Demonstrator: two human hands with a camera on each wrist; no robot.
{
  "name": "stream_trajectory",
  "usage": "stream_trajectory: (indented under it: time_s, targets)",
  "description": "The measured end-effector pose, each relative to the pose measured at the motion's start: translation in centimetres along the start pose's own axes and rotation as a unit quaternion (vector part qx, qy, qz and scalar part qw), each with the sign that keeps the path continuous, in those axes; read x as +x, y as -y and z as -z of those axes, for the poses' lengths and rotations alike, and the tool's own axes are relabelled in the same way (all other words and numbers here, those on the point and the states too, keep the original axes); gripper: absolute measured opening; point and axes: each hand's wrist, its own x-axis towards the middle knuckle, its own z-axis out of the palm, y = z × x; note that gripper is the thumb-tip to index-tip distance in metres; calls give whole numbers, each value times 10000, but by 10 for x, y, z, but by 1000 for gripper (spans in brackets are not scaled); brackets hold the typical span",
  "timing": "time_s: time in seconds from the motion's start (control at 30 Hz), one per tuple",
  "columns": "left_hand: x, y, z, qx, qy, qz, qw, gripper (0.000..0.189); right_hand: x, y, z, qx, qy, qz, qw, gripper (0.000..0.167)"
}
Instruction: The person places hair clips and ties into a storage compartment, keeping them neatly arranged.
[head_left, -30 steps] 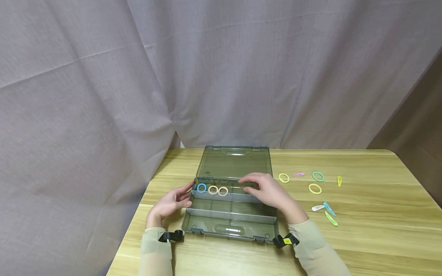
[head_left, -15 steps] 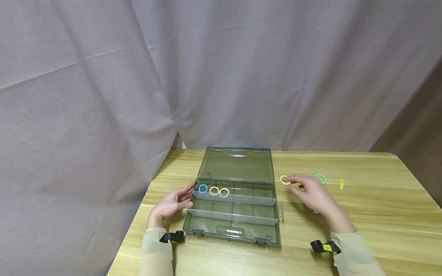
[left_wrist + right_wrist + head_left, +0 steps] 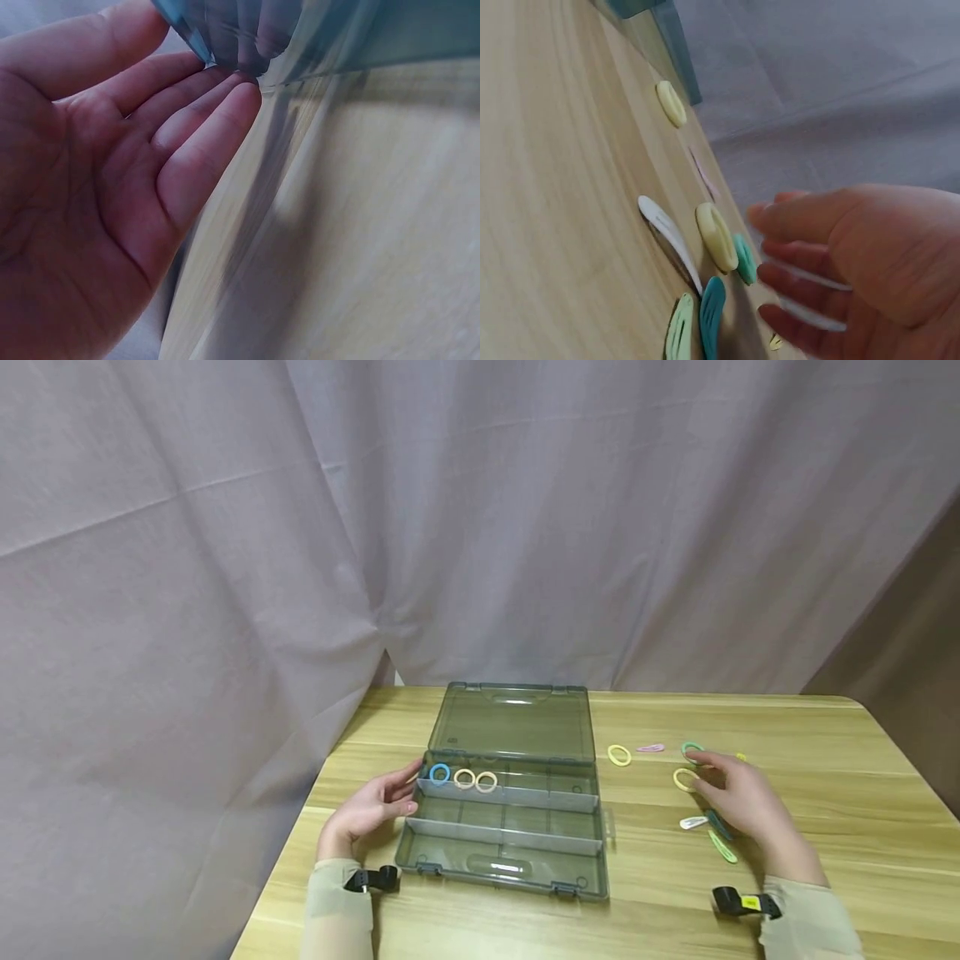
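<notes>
A translucent dark green compartment box (image 3: 480,815) lies with its lid (image 3: 513,722) laid back. At the box's left wall, my left hand (image 3: 367,814) rests its nearly straight fingers, with the thumb by the rim. One blue hair tie (image 3: 431,775) and two cream hair ties (image 3: 455,779) sit in a row in the back compartment. My right hand (image 3: 746,797) holds nothing, fingers extended beside a green hair tie (image 3: 683,750) and a yellow hair tie (image 3: 675,781). In the right wrist view a small gap shows between the fingertips and the green hair tie (image 3: 744,259).
Right of the box lie another yellow hair tie (image 3: 609,756) and a pink snap clip (image 3: 651,748). White (image 3: 693,822), blue (image 3: 717,825) and green (image 3: 722,847) snap clips lie nearer. A yellow clip (image 3: 741,757) is partly hidden behind the right hand. A grey curtain (image 3: 480,527) hangs behind the table.
My right hand has moved right from above the box's back compartment, past the nearer yellow hair tie, to the green and yellow hair ties. The left hand stays at the box.
</notes>
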Motion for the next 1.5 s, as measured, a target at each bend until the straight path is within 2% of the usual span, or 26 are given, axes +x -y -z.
stream_trajectory:
  time_s: [0.1, 0.6, 0.83, 1.1, 1.3, 1.5]
  targets:
    - [0, 0, 0, 30, 2, 16, 10000, 80, 0, -4, -2, -65, 112, -5, 9999, 51]
    - [0, -1, 0, 66, -32, 44, 10000, 79, 4, -9, -9, -41, 198, -219, 9996, 38]
    - [1, 0, 0, -55, -23, 55, 10000, 80, 3, -6, -9, -146, 60, -246, 9996, 38]
    - [0, 1, 0, 17, -62, 85, 9999, 80, 5, -8, -14, -293, -35, -276, 9992, 37]
    - [-1, 3, 0, 165, -42, 62, 9998, 79, 3, -9, -15, -325, -119, -431, 9985, 33]
    - [-1, -1, 0, 112, -69, 86, 9999, 80, 4, -9, -16, -346, -238, -668, 9969, 31]
